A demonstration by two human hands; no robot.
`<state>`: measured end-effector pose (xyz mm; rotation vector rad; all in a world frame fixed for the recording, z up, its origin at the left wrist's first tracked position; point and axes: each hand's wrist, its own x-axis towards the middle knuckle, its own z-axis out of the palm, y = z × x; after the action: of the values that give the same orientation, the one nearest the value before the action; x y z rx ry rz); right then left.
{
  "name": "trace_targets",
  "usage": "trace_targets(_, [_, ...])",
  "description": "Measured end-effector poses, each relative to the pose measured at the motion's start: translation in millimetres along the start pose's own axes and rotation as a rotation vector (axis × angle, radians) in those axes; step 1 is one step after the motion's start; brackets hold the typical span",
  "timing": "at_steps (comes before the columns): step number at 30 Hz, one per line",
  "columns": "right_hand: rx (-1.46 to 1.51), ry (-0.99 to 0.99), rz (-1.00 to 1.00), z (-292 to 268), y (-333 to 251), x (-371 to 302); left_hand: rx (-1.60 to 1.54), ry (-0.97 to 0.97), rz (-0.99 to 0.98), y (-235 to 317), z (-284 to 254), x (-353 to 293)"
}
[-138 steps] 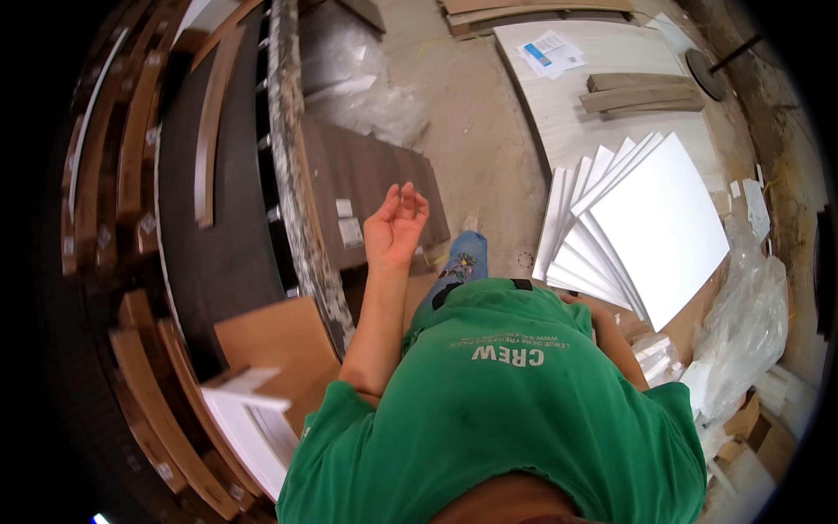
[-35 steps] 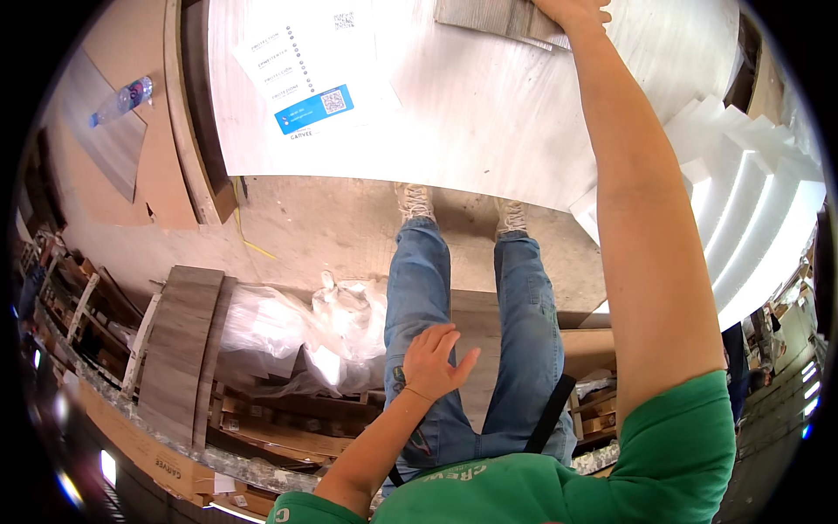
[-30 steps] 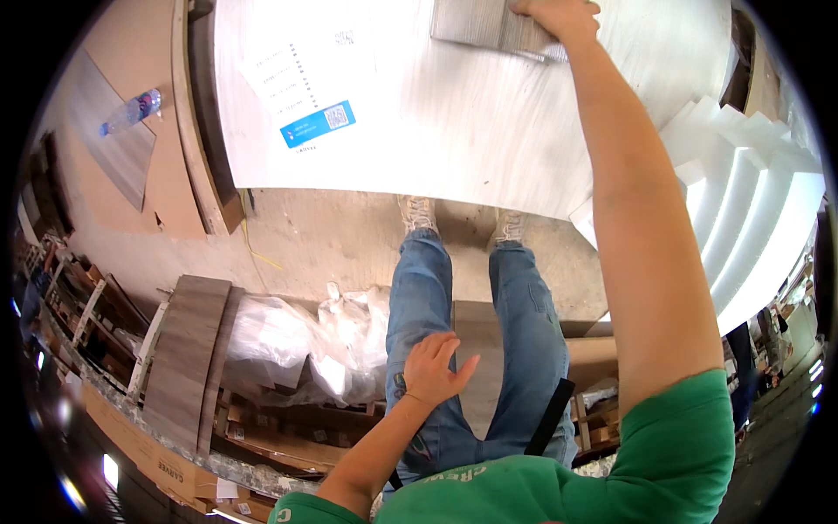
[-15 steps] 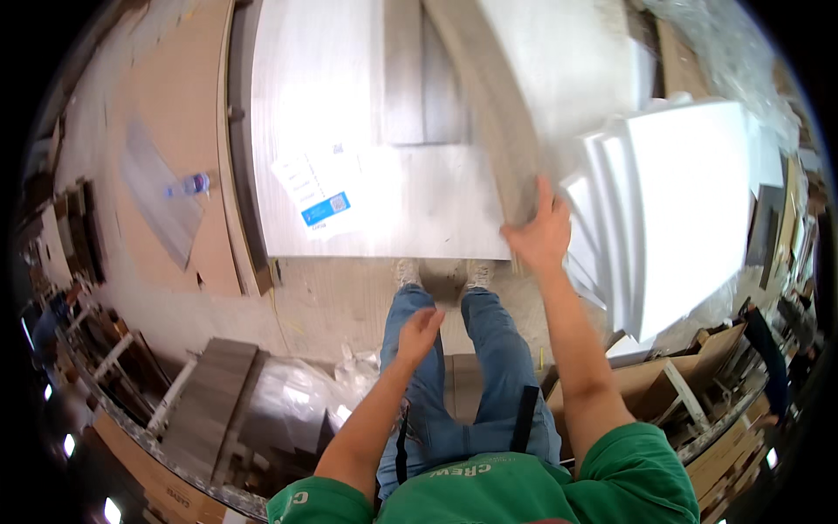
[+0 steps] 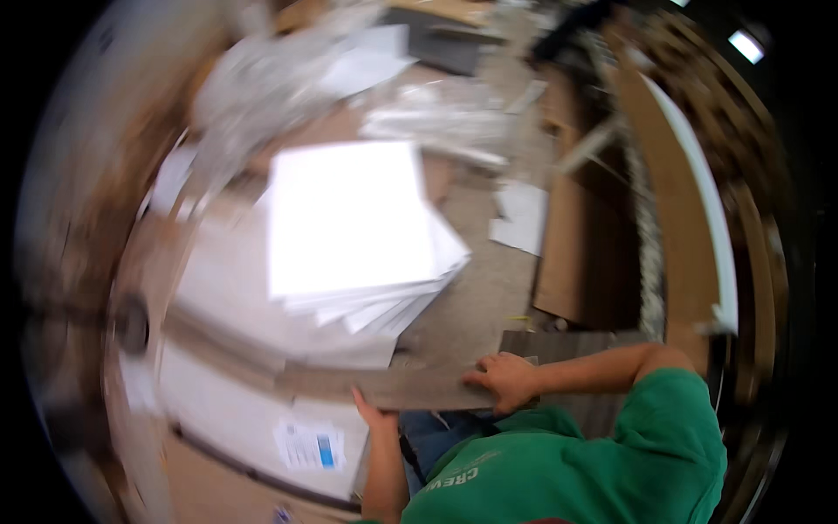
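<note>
A long grey-brown wooden plank (image 5: 419,389) runs sideways in front of my body. My right hand (image 5: 511,380) is closed around its right end, fingers over the top. Farther left, my left hand (image 5: 375,415) grips its near edge, with the thumb up and the other fingers partly hidden beneath. Under and beyond the plank lies a large pale panel (image 5: 236,410). A printed sheet with a blue block (image 5: 310,445) rests on that panel. Another brown strip (image 5: 218,345) lies farther left, blurred.
A fanned stack of white panels (image 5: 349,218) stands just beyond the plank. Crumpled clear plastic wrap (image 5: 262,79) and foam pieces (image 5: 445,131) litter the far floor. Cardboard sheets (image 5: 576,253) and a dark wood-grain board (image 5: 567,341) lie to the right.
My view has swung to the right, toward the white stack. The plank has turned with me, and my left hand, free before, now holds it. My right hand keeps hold of its end.
</note>
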<state>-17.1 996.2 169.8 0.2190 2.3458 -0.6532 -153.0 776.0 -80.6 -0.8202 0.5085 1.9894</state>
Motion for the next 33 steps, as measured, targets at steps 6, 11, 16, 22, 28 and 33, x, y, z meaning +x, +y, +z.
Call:
trace_targets(6, [0.04,0.204,0.044,12,21,-144,0.346,0.159,-0.175,-50,97,-103])
trace_targets(11, [0.029,0.646,0.1,23,48,-231,0.384,-0.183,-0.161,-106,224,-105])
trace_targets(16, [0.125,0.952,0.3,12,95,-328,0.496,-0.49,-0.151,-213,385,-109])
trace_targets(22, [0.172,1.211,0.568,44,183,-445,0.958,-0.817,-0.007,-375,517,-76])
trace_targets(28, [0.443,1.384,0.794,63,230,-532,1.191,-0.946,-0.192,-566,591,-90])
trace_targets(33, [0.529,1.511,1.038,66,260,-558,1.49,-0.982,-0.345,-693,647,-63])
